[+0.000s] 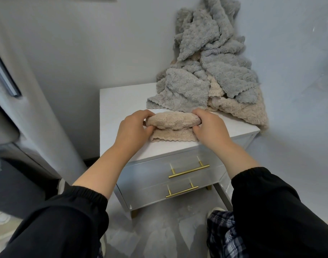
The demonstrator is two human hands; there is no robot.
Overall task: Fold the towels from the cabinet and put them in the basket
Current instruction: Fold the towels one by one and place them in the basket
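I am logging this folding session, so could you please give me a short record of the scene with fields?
surface: white cabinet top, two drawers shut
in hand: beige towel, partly folded, lying on the cabinet top
left hand: grips the towel's left end
right hand: grips the towel's right end
waiting: towel pile, grey and beige, unfolded, heaped against the wall at the back right
basket: not in view

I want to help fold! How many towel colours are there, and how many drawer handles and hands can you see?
Towel colours: 2, grey and beige; the heap is too tangled to count single towels
Gold drawer handles: 2
Hands: 2, left hand and right hand, both holding the beige towel
Total: 6
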